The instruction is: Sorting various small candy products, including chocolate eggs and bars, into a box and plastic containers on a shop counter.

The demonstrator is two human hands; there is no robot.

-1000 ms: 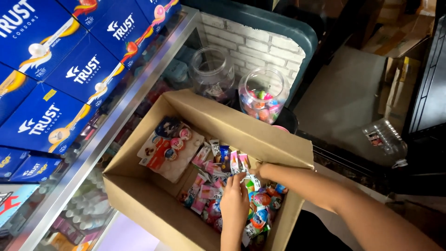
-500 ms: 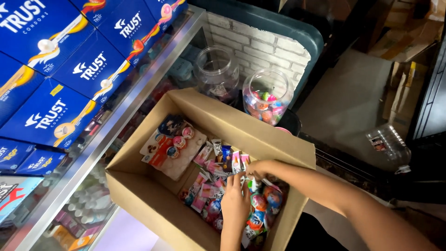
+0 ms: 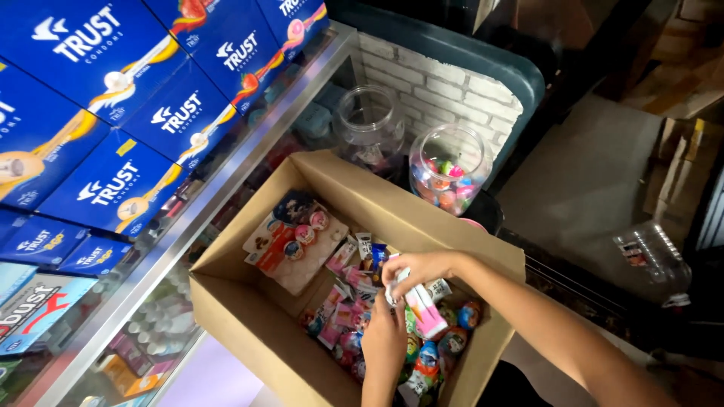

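An open cardboard box [image 3: 249,316] holds a card of round badges [image 3: 296,240] and a heap of small bright sweet packets and wrapped eggs [image 3: 445,343]. My right hand [image 3: 422,265] reaches in from the right and grips the top of a long pink and white packet [image 3: 426,310], tilted above the heap. My left hand [image 3: 386,332] comes up from the bottom edge, back upward, and lies right against that packet's left side. Its fingertips are hidden among the packets.
Blue boxes [image 3: 128,113] lie on a glass counter with a metal edge [image 3: 226,203] at left. Behind the box stand an almost bare glass jar [image 3: 369,124] and a jar of coloured sweets [image 3: 451,167]. A clear plastic bottle [image 3: 652,252] lies on the floor at right.
My right hand has drawn the pink and white packet up out of the heap. My left hand has stayed low in the box beside it.
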